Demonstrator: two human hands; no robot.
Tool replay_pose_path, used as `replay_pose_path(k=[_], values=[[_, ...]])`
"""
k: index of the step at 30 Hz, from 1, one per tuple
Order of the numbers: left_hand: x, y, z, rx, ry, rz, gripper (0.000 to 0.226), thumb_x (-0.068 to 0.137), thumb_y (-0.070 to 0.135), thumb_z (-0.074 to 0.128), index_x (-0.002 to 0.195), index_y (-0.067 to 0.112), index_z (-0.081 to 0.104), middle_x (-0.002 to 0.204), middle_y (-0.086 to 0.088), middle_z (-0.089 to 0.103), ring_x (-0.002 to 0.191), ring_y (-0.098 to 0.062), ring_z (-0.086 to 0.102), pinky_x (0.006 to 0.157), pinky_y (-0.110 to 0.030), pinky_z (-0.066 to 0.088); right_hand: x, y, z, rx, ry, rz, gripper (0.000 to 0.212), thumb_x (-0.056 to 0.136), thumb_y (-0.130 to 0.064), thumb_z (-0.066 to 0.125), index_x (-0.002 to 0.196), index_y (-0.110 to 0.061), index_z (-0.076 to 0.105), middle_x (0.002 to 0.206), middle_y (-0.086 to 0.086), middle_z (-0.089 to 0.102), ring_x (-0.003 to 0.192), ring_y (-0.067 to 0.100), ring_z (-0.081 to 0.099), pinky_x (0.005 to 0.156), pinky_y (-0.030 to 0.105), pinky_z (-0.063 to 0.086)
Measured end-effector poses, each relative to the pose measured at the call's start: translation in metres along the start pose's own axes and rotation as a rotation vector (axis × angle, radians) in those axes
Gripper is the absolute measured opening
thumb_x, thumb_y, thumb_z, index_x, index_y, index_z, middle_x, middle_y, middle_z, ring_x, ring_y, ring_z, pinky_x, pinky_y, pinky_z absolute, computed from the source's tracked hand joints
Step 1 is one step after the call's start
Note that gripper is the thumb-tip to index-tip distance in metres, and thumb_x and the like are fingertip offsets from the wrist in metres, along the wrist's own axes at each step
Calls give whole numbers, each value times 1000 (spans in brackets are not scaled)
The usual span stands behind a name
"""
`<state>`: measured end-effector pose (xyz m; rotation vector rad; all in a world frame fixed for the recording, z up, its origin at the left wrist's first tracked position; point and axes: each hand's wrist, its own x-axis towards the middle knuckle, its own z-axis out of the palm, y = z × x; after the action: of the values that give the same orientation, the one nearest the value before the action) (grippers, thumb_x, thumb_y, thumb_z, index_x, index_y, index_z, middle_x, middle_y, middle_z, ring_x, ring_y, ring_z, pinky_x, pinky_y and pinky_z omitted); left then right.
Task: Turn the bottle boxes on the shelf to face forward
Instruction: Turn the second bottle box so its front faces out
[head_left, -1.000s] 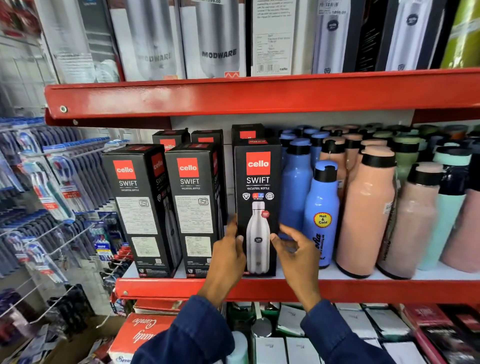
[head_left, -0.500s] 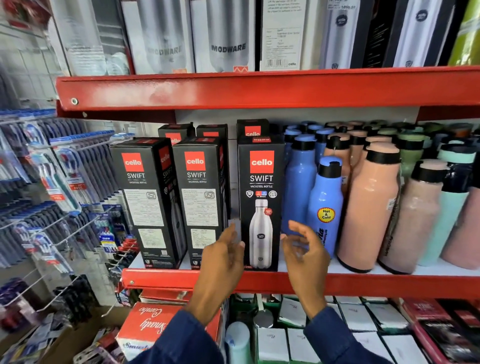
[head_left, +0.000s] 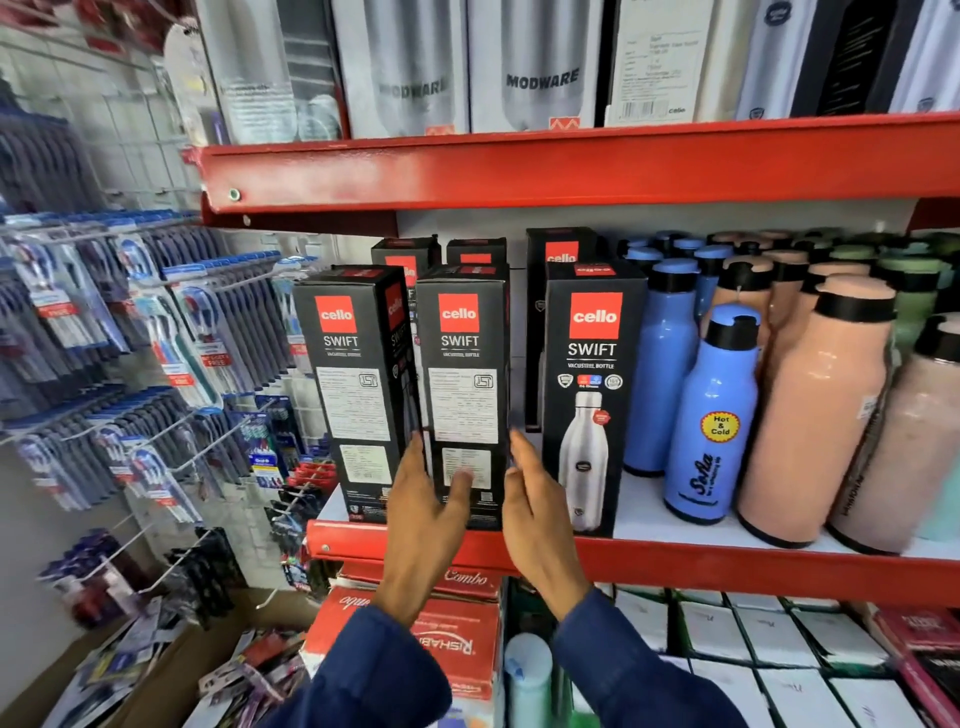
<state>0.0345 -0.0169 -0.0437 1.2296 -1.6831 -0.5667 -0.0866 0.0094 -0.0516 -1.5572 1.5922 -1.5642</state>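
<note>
Three black Cello Swift bottle boxes stand at the front of the red shelf (head_left: 727, 569). The right box (head_left: 592, 358) shows its bottle picture to the front. The middle box (head_left: 462, 374) and the left box (head_left: 353, 384) show white printed label panels instead. My left hand (head_left: 421, 519) holds the middle box low down, thumb on its front face and fingers in the gap at its left side. My right hand (head_left: 535, 519) is open with its fingers in the gap between the middle and right boxes, at the middle box's right edge. More black boxes stand behind.
Blue bottles (head_left: 711, 415) and peach bottles (head_left: 810, 415) crowd the shelf right of the boxes. A red upper shelf (head_left: 571, 161) with silver boxes hangs overhead. Toothbrush packs (head_left: 156, 338) hang on hooks to the left. Red cartons (head_left: 457, 644) and white boxes sit below.
Both hands let go of the right box, which now faces forward, and moved left to the middle box. My left hand has closed on it. The view shifted left and closer.
</note>
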Motion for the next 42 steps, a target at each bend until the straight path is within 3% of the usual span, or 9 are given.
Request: replay_pose_path(k=[6, 11, 15, 20, 23, 29, 33, 37, 42], values=[[3, -3, -4, -237, 22, -24, 76, 78, 38, 67, 149, 29, 39, 142, 5, 62, 130, -12, 58, 111, -47, 47, -2, -9, 5, 173, 153, -68, 45, 101, -5, 34, 138, -26, 47, 141, -4, 56, 125, -12, 49, 103, 6, 36], [2, -3, -9, -308, 109, 31, 96, 65, 51, 85, 147, 33, 38, 138, 8, 62, 127, -11, 61, 106, -45, 52, -12, -21, 4, 251, 228, -150, 44, 100, -5, 32, 126, -32, 55, 126, -9, 66, 121, 3, 59, 105, 29, 46], [0, -4, -19, -345, 187, 70, 91, 59, 47, 87, 139, 37, 44, 119, 32, 64, 113, 12, 60, 98, -31, 56, -19, -31, -2, 159, 286, -230, 36, 99, -17, 36, 126, -26, 58, 115, -12, 71, 111, 4, 65, 94, 18, 50], [0, -11, -35, -471, 75, 148, 80, 68, 26, 74, 143, 32, 48, 125, 15, 71, 113, -9, 69, 96, -39, 59, -21, -32, -14, 71, 188, -167, 44, 96, -25, 54, 139, -28, 47, 138, -12, 58, 125, -2, 53, 105, 22, 45], [4, -12, -33, -471, -43, 191, 79, 79, 13, 60, 154, 25, 37, 148, 7, 57, 136, -14, 55, 112, -49, 46, -21, -31, -11, 49, 127, -168, 40, 95, -27, 57, 132, -40, 50, 125, -26, 61, 118, -13, 54, 98, 12, 46], [26, -25, -16, -354, -220, 221, 63, 99, 24, 43, 158, 36, 23, 148, 32, 49, 132, 11, 48, 113, -25, 41, -10, -16, 2, -4, 219, -115, 49, 96, -13, 53, 141, -30, 44, 114, -41, 47, 102, -31, 48, 88, 4, 43], [42, -38, -3, -252, -249, 195, 63, 104, 23, 43, 158, 40, 18, 108, 57, 56, 86, 27, 55, 83, 0, 41, 1, -4, 12, -102, 200, -80, 50, 98, -8, 46, 145, -20, 37, 107, -18, 55, 96, -21, 56, 82, 1, 44], [47, -49, 10, -225, -288, 128, 67, 104, 14, 43, 159, 39, 14, 108, 40, 58, 75, 28, 55, 71, 7, 39, 5, 10, 20, -163, 159, -17, 55, 97, -5, 43, 149, -18, 29, 93, -18, 56, 73, -25, 55, 64, -5, 40], [47, -53, 12, -208, -294, 108, 66, 105, 14, 41, 160, 32, 11, 103, 25, 57, 71, 26, 55, 69, 7, 39, 4, 13, 23, -203, 157, -18, 57, 97, -5, 42, 150, -18, 25, 110, -2, 62, 79, -14, 60, 68, -3, 42]])
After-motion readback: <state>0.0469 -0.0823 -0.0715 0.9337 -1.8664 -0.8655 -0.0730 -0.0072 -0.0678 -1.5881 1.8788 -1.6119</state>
